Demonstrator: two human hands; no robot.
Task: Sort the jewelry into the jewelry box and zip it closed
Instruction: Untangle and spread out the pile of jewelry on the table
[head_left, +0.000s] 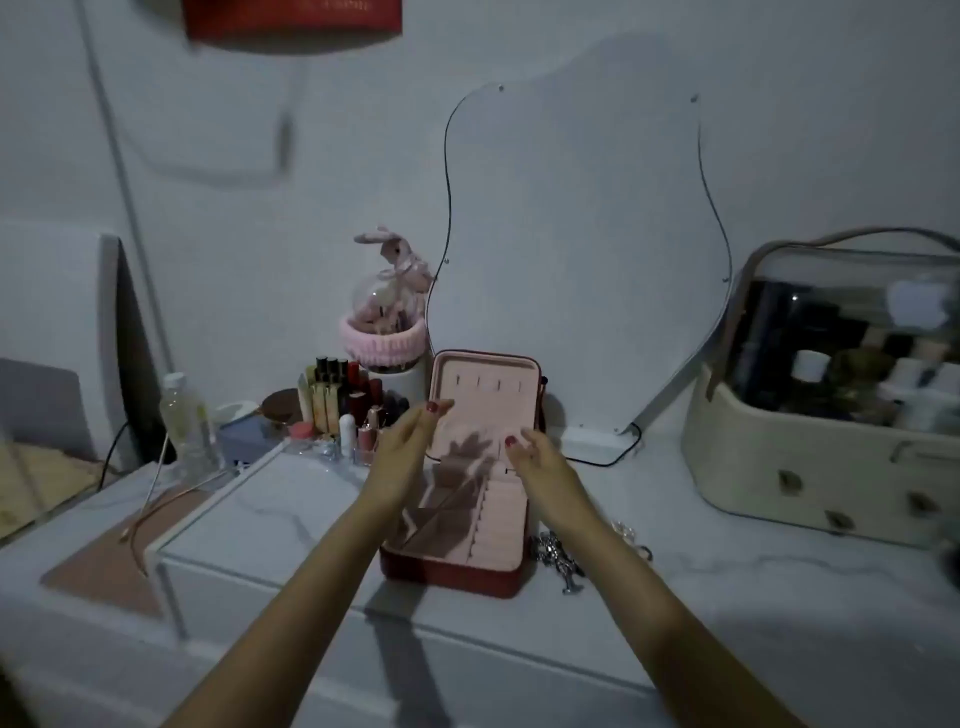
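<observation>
- The jewelry box (470, 493) lies open on the tabletop (727, 597).
- The left hand (405, 441) and right hand (540, 462) hover above it, fingers relaxed, holding nothing.
- The jewelry (558, 558) lies just right of the box.

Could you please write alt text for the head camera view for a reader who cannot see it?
Two open hands, left and right, hover over an open red jewelry box on a white table, silver jewelry lying just right of it.

Both arms stretched forward.
Left hand (402, 441) and right hand (540, 460) open, palms facing, fingers relaxed, holding nothing.
</observation>
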